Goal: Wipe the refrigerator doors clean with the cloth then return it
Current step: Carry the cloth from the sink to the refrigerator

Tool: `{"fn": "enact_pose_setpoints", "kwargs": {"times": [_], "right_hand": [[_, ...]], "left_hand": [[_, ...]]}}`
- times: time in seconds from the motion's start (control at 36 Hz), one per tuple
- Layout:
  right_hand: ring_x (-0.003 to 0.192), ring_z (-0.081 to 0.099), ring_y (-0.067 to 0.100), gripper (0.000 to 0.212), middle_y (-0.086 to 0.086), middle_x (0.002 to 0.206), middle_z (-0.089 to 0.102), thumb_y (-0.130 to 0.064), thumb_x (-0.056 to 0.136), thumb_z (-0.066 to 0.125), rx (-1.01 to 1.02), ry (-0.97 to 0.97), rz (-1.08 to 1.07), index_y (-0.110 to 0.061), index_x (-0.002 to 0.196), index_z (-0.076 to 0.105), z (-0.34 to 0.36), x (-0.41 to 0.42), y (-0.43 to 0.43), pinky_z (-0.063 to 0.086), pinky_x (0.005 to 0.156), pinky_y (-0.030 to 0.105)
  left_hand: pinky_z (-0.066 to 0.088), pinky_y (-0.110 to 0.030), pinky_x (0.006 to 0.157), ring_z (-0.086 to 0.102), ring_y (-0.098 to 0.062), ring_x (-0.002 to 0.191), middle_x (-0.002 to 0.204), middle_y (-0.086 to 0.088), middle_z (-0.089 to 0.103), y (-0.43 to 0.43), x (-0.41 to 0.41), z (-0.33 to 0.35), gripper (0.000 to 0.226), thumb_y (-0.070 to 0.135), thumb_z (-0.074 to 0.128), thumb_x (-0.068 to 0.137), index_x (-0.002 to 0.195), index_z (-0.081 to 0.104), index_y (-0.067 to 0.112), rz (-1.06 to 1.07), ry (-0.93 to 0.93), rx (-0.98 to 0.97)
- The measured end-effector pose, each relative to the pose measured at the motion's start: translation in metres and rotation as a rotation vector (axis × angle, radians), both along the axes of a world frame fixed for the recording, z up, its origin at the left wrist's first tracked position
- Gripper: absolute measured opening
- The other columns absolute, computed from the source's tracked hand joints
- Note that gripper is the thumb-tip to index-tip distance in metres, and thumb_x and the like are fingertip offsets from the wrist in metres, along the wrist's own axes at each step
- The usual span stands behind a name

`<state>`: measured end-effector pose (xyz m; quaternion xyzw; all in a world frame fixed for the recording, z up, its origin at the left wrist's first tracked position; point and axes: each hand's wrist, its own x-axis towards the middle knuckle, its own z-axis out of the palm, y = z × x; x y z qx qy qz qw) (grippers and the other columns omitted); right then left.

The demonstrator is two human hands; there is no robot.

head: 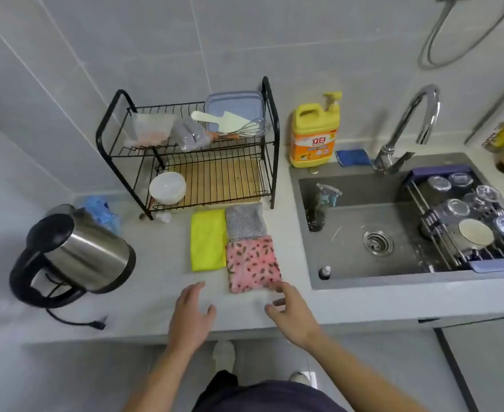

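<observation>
Head view, surface: pale grey countertop [143,295], with grey wall tiles [125,40] behind it.
Sink: dark grey basin [393,221] set into the counter at right; chrome faucet [414,120] behind it; a drain rack [467,218] of upturned glasses rests across its right side.
Dish rack: black two-tier wire frame [185,150] against the wall, holding a whisk, a spatula, a lidded container and a white bowl.
Kettle: steel body with black handle [75,257] at left, cord trailing on the counter.
Cloths: yellow cloth [207,239], grey speckled cloth [244,221] and pink patterned cloth [252,264] lie flat, edges touching, in front of the rack.
Left hand [192,313]: fingers spread, empty, above the counter near the yellow cloth.
Right hand [289,307]: fingers apart, fingertips touching the pink cloth's near edge; nothing grasped.
Writing: yellow detergent bottle [314,135] has an orange label with two Chinese characters, "立白"; smaller print unreadable.
</observation>
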<state>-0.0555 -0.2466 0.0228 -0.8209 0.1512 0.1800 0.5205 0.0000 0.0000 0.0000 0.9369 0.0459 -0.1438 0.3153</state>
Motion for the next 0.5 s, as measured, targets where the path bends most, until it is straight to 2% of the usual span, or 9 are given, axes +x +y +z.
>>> {"fn": "enact_pose_setpoints", "kwargs": {"times": [0.14, 0.25, 0.33, 0.44, 0.5], "right_hand": [[0.125, 0.055, 0.019, 0.054, 0.002, 0.145, 0.047, -0.022, 0.098, 0.068, -0.153, -0.039, 0.040, -0.017, 0.147, 0.046, -0.003, 0.032, 0.031, 0.047, 0.106, 0.035], [0.135, 0.051, 0.026, 0.059, 0.005, 0.152, 0.046, -0.022, 0.096, 0.069, -0.253, -0.041, 0.084, -0.017, 0.150, 0.047, -0.010, 0.058, 0.060, 0.039, 0.104, 0.028], [0.148, 0.035, 0.027, 0.065, 0.006, 0.161, 0.037, -0.025, 0.095, 0.069, -0.328, -0.034, 0.131, -0.016, 0.154, 0.043, -0.017, 0.072, 0.075, 0.032, 0.115, 0.031], [0.162, -0.001, 0.023, 0.081, 0.003, 0.175, 0.005, -0.034, 0.100, 0.064, -0.451, 0.034, 0.188, -0.019, 0.166, 0.020, -0.032, 0.082, 0.087, 0.010, 0.128, 0.034], [0.162, -0.007, 0.023, 0.083, 0.003, 0.176, -0.003, -0.034, 0.103, 0.059, -0.512, 0.087, 0.170, -0.019, 0.168, 0.010, -0.038, 0.085, 0.088, 0.003, 0.128, 0.033]], "left_hand": [[0.025, -0.038, 0.126, 0.018, -0.022, 0.158, 0.173, 0.001, 0.018, 0.015, 0.043, -0.006, 0.086, 0.042, 0.073, 0.093, 0.164, 0.029, 0.025, -0.292, 0.005, 0.186], [0.007, -0.043, 0.131, -0.004, -0.020, 0.162, 0.176, 0.006, -0.006, 0.024, 0.074, -0.021, 0.096, 0.053, 0.068, 0.095, 0.168, 0.010, 0.032, -0.475, 0.020, 0.260], [-0.002, -0.045, 0.132, -0.013, -0.020, 0.162, 0.176, 0.004, -0.012, 0.027, 0.090, -0.031, 0.092, 0.059, 0.059, 0.098, 0.168, 0.004, 0.034, -0.609, 0.017, 0.348], [-0.015, -0.043, 0.128, -0.021, -0.025, 0.161, 0.175, 0.002, -0.015, 0.035, 0.105, -0.042, 0.092, 0.065, 0.056, 0.097, 0.168, 0.007, 0.033, -0.705, 0.007, 0.377], [-0.018, -0.042, 0.126, -0.025, -0.026, 0.159, 0.175, 0.001, -0.018, 0.036, 0.110, -0.044, 0.095, 0.068, 0.058, 0.094, 0.167, 0.008, 0.033, -0.738, 0.014, 0.378]]}}
